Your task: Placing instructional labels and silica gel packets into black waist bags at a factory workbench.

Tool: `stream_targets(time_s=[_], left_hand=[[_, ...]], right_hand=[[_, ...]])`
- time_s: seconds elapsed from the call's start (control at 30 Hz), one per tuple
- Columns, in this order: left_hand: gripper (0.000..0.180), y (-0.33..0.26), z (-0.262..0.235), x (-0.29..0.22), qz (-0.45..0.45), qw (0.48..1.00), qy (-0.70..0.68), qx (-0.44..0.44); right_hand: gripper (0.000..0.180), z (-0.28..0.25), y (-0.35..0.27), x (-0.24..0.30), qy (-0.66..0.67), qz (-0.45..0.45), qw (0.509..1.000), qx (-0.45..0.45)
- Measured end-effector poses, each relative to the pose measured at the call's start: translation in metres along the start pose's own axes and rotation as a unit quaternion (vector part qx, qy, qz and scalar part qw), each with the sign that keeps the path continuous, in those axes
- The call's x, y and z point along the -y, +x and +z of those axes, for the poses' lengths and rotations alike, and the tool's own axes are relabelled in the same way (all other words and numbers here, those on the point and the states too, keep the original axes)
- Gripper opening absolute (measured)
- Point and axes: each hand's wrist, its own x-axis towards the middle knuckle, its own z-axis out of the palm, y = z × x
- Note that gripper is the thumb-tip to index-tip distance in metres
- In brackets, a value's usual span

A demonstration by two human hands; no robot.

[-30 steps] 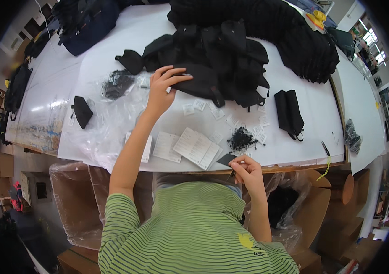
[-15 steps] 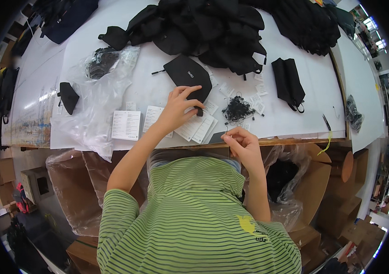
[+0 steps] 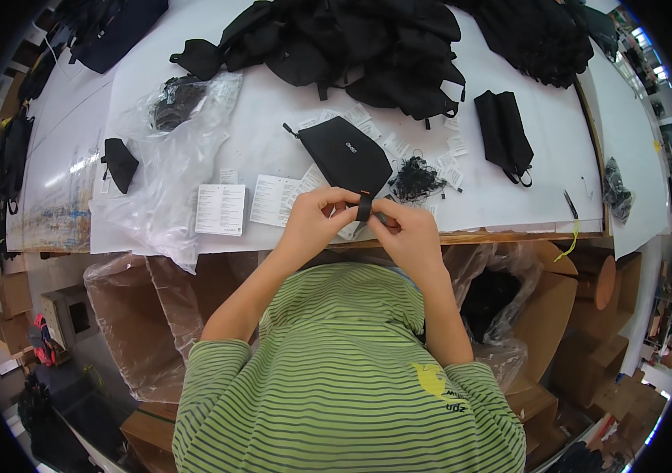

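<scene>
Pinching the black pouch's (image 3: pixel 349 156) strap tab (image 3: pixel 364 206) between left hand (image 3: pixel 314 224) and right hand (image 3: pixel 405 233), fingers closed on it, likely calls for keeping it taut near the table edge (image 3: pixel 509 233).

Black tag (image 3: pixel 364 206) mostly hidden betw. fingers of both hands; print on paper slips (image 3: pixel 220 209) too small to read; bag pile (image 3: pixel 352 39) cut off at top edge.

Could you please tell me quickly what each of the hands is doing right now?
Left hand: closed, pinching the small black strap loop at the table edge.
Right hand: closed, pinching the same strap loop from the other side.
</scene>
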Motion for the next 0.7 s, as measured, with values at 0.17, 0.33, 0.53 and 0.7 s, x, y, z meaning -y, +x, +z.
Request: stream_targets(time_s=[0.17,0.33,0.53,0.7], left_hand=[[0.008,-0.011,0.013,0.005,0.116,0.986,-0.034,-0.117],[0.008,-0.019,0.018,-0.003,0.095,0.962,-0.201,-0.160],[0.007,-0.032,0.012,-0.024,0.021,0.940,-0.333,-0.070],[0.009,-0.032,0.015,-0.028,-0.024,0.947,-0.316,-0.053]], right_hand=[[0.013,0.000,-0.004,0.000,0.033,0.019,0.999,0.032],[0.013,0.002,-0.012,-0.007,0.422,0.138,0.896,0.012],[0.009,-0.004,-0.014,0.001,0.474,0.130,0.869,0.059],[0.010,-0.004,-0.015,-0.004,0.511,0.134,0.847,0.053]])
